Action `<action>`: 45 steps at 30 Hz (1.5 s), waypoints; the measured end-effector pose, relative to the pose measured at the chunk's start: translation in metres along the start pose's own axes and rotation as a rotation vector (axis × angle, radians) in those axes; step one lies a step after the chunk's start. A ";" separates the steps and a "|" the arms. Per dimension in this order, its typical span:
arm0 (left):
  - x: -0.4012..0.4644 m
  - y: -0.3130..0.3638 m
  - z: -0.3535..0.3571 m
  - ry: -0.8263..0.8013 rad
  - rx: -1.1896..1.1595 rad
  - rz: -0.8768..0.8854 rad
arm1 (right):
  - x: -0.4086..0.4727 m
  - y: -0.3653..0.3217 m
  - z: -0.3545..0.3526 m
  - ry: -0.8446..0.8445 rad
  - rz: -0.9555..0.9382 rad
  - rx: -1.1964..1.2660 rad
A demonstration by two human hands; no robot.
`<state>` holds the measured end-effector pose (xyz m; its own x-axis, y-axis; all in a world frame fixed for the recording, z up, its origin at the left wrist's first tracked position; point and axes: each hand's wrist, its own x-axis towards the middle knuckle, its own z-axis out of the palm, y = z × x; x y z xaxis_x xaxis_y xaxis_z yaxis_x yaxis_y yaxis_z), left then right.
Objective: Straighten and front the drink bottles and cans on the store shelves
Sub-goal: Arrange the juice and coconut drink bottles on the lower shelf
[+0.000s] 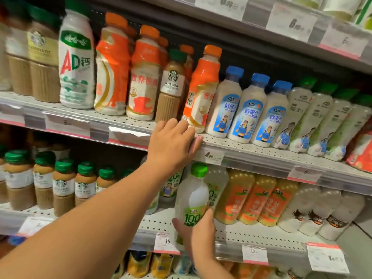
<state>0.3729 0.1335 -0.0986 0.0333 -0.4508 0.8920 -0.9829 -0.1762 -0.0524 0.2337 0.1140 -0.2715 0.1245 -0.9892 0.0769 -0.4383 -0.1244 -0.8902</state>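
Note:
My right hand (198,236) grips a pale bottle with a green cap and a "100" label (194,200) at the front of the lower shelf (261,236). My left hand (173,143) reaches up to the middle shelf's front edge (251,156), fingers spread, touching the base of an orange-capped milk drink bottle (203,87) that leans to the right. A brown caffe latte bottle (171,87) stands just left of it, among other orange-capped bottles (143,73).
Blue-capped coconut milk bottles (245,109) and green-capped ones (314,121) lean in a row to the right. A tall AD bottle (76,61) stands at the left. Green-capped coffee bottles (64,186) and orange juice bottles (255,200) fill the lower shelf. Price tags line the shelf edges.

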 end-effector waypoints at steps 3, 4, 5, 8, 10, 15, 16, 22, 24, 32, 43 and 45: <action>-0.001 -0.002 0.006 0.041 0.002 0.006 | 0.009 0.001 0.014 -0.007 0.011 0.077; -0.001 -0.003 0.007 0.041 0.005 0.010 | 0.012 0.002 0.017 0.004 -0.019 0.080; -0.001 -0.004 0.007 0.040 0.010 0.012 | 0.014 0.004 0.019 0.020 -0.052 0.073; -0.001 -0.004 0.007 0.040 0.028 0.012 | 0.018 0.008 0.025 0.001 -0.081 0.092; -0.002 -0.004 0.008 0.051 0.027 0.015 | 0.017 0.010 0.028 -0.078 -0.071 0.111; -0.003 -0.005 0.011 0.063 0.026 0.010 | 0.014 0.040 0.025 -0.153 -0.008 0.079; -0.003 -0.005 0.012 0.066 0.027 0.011 | 0.014 0.043 0.025 -0.139 -0.005 0.046; -0.003 -0.005 0.012 0.045 0.020 -0.004 | 0.033 0.026 0.040 -0.141 -0.060 -0.082; -0.003 -0.005 0.010 0.035 0.007 -0.008 | 0.038 0.023 0.048 -0.170 -0.034 -0.044; -0.004 -0.006 0.012 0.020 0.014 -0.007 | 0.050 0.032 0.062 -0.091 -0.004 -0.115; 0.001 -0.002 0.008 -0.077 0.054 -0.058 | 0.037 -0.027 -0.050 -0.171 -0.528 -0.251; 0.003 0.000 0.006 -0.112 0.042 -0.086 | 0.039 -0.056 -0.095 -0.107 -0.699 -0.220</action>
<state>0.3744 0.1268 -0.0992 0.1392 -0.5272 0.8383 -0.9672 -0.2541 0.0008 0.1784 0.0754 -0.1764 0.5210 -0.6620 0.5388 -0.3922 -0.7463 -0.5377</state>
